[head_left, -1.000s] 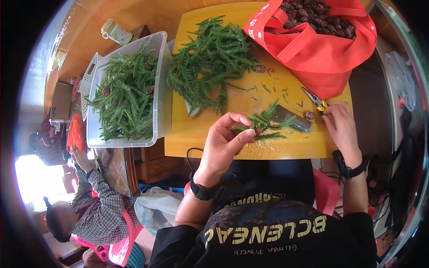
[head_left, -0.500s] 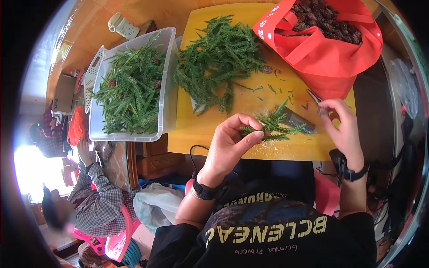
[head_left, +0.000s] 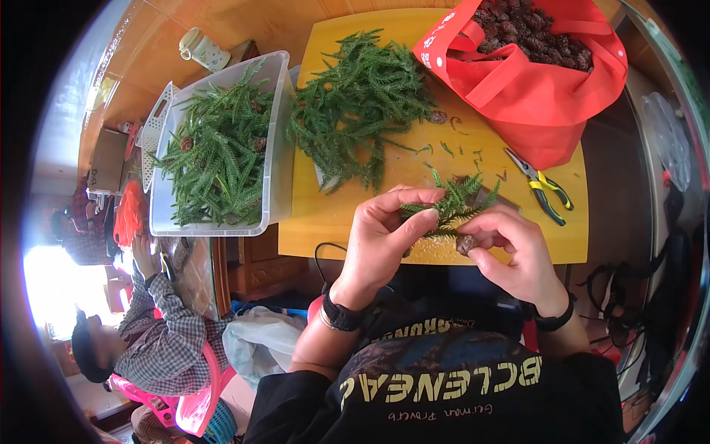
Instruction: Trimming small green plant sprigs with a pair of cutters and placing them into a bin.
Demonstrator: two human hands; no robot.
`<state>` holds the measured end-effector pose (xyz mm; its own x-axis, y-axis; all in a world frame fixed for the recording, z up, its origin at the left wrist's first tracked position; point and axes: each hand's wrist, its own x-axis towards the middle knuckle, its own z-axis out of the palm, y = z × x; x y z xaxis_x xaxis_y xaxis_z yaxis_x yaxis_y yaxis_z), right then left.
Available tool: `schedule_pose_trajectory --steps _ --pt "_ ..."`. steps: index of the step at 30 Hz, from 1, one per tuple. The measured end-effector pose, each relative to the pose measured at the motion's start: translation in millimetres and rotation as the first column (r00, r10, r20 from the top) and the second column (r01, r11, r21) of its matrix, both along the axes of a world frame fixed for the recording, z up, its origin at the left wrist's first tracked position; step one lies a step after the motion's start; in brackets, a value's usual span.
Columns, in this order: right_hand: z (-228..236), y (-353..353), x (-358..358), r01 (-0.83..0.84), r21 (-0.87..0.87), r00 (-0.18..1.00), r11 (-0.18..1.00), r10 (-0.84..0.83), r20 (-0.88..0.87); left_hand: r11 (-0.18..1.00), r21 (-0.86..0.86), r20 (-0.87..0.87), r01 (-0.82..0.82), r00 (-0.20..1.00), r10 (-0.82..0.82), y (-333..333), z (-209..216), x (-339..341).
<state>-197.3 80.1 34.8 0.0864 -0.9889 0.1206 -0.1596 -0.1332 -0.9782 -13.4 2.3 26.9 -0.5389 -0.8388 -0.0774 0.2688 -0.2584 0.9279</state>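
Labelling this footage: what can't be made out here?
In the head view:
Part of the green sprig: hidden by the left hand.
Part of the pinched pinecone: covered by the right hand.
Red bag: top cut off by the upper edge.
Bag's depths: hidden by its pinecones.

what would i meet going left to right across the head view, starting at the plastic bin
Plastic bin → pile of green sprigs → pine cone in the right hand → pliers → clear plastic bag.

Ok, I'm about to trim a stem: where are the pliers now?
In the head view, the pliers lie at right on the table, between the red bag and the right hand.
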Motion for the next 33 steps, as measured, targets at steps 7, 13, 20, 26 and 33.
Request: schedule_pose_trajectory --steps 7,13,20,26,33 --pt "-0.3 -1.0 3.2 0.051 0.017 0.999 0.999 -0.050 -0.015 0.999 0.028 -0.045 -0.020 0.999 0.021 2.2 -0.3 0.5" --pt "-4.1 -1.3 7.3 0.093 -0.044 0.995 0.995 -0.095 -0.039 0.998 -0.052 -0.023 -0.020 1.000 0.019 3.4 0.3 -1.4" --pt "-13.5 0.7 14.9 0.168 -0.126 0.985 0.978 -0.160 0.071 0.997 0.083 -0.043 -0.005 0.999 0.009 2.0 4.6 -0.6" --pt "-9.1 -3.0 15.6 0.160 -0.229 0.986 0.960 -0.165 -0.002 0.992 0.111 -0.023 0.052 0.998 -0.050 0.1 6.8 -0.9" --pt "-9.3 -5.4 17.7 0.190 -0.222 0.981 0.956 -0.193 0.008 0.991 0.119 0.037 0.062 0.997 -0.067 -2.1 5.5 -0.5"
